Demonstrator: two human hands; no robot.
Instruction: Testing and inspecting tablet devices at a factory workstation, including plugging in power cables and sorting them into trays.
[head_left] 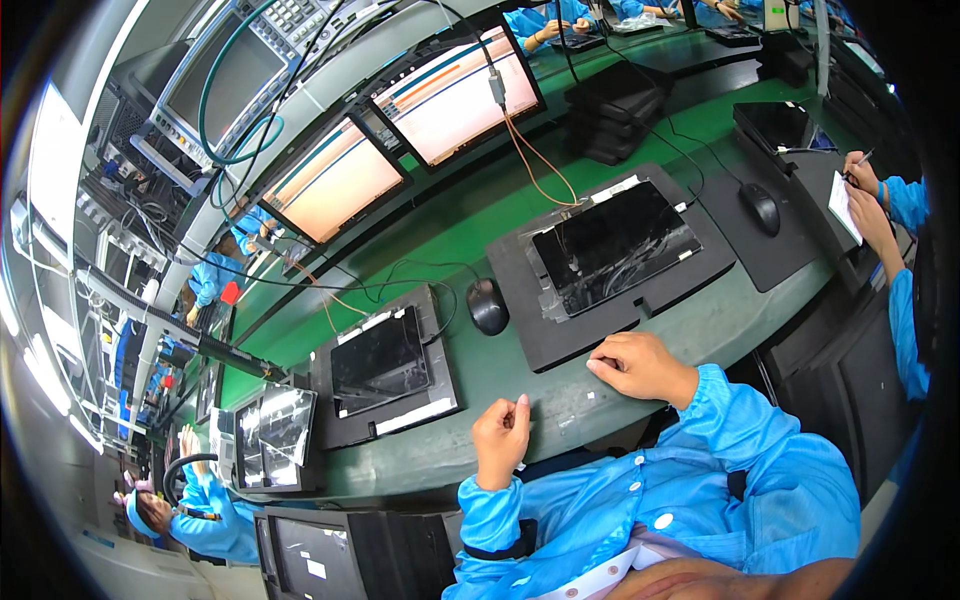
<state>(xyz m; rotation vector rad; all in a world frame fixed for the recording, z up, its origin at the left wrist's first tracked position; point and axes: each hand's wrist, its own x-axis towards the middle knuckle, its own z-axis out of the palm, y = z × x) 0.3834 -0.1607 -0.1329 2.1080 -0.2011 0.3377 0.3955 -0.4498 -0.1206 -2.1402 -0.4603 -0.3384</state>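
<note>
Green bench [560, 400]: large black board [560, 338] bearing dark tablet [615, 250]; to its left, smaller black board [443, 375] with smaller tablet [380, 360]. Right hand [635, 364] near large board's lower edge, fingers loosely curled, nothing visible in them. Left hand [499, 438] at bench edge, loosely fisted, contents hidden, can't tell. Black mouse [487, 306] between boards

The left hand [502, 440] and right hand [640, 365] are both curled up by the near edge of the green bench [565, 412], with a black mouse [487, 307] between two flat dark screens [618, 245] and two bright monitors [455, 100] on the far side.
</note>
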